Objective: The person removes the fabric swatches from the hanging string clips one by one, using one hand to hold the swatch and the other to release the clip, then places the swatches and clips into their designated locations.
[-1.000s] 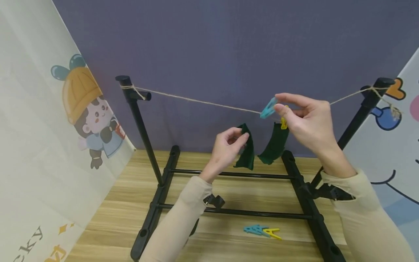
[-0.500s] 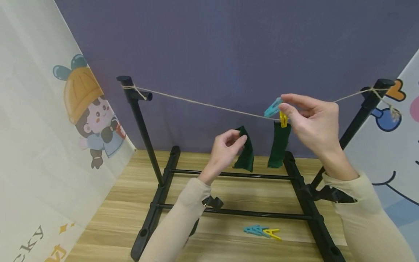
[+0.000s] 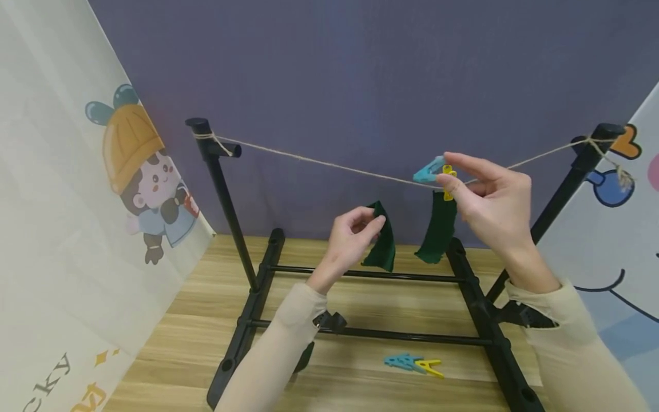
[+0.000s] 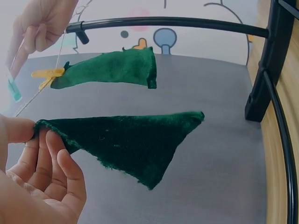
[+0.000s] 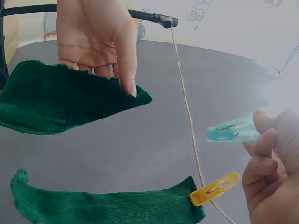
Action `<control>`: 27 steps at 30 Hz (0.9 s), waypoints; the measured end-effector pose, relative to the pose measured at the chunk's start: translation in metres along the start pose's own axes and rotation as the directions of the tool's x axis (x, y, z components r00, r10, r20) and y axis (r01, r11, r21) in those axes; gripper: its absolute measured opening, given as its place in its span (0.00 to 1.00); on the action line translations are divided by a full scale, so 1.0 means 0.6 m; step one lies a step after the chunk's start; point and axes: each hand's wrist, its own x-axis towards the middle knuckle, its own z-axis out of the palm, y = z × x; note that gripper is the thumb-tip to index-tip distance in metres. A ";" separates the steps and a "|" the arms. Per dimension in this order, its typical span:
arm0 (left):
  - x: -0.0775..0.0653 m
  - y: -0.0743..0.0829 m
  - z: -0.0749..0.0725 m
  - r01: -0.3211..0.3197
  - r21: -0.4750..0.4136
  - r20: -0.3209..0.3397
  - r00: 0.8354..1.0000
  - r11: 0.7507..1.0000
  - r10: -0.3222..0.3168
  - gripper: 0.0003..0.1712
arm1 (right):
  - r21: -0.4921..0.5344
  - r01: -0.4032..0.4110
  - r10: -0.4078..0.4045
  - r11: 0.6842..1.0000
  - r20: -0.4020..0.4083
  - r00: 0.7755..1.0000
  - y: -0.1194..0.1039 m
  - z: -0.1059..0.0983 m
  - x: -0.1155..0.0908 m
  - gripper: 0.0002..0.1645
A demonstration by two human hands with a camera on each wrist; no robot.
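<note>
My left hand (image 3: 353, 237) pinches the top corner of a dark green velvety cloth (image 4: 126, 144), which hangs down below the string (image 3: 319, 163). Between thumb and fingertips of my right hand (image 3: 494, 200) is a blue clothespin (image 3: 428, 171), its nose close to the string. A second green cloth strip (image 3: 437, 229) hangs from the string, held by a yellow clothespin (image 5: 215, 189) just behind the right fingers. In the right wrist view the blue clothespin (image 5: 232, 130) is apart from the string, off to its right.
The string is tied between two black posts (image 3: 226, 217) of a black frame standing on a wooden table (image 3: 175, 343). Several blue and yellow clothespins (image 3: 412, 363) lie near the table's front. Another dark green piece (image 3: 305, 357) shows beside the left sleeve.
My right hand and the blue clothespin have shifted slightly right along the string. The left hand has moved a little left and down with its cloth. The hanging strip has swung.
</note>
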 end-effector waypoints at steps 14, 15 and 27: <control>-0.012 -0.005 -0.006 0.012 -0.016 0.002 1.000 1.000 -0.012 0.12 | 0.125 0.003 -0.004 0.992 0.012 1.000 0.016 0.009 -0.031 0.26; -0.013 -0.005 -0.006 0.011 -0.013 0.002 1.000 1.000 -0.011 0.12 | 0.136 -0.001 -0.001 0.991 0.015 1.000 0.017 0.009 -0.034 0.26; -0.020 -0.012 -0.006 0.005 0.017 0.018 1.000 1.000 -0.005 0.11 | 0.136 -0.025 0.017 0.990 0.060 0.998 0.029 0.018 -0.057 0.26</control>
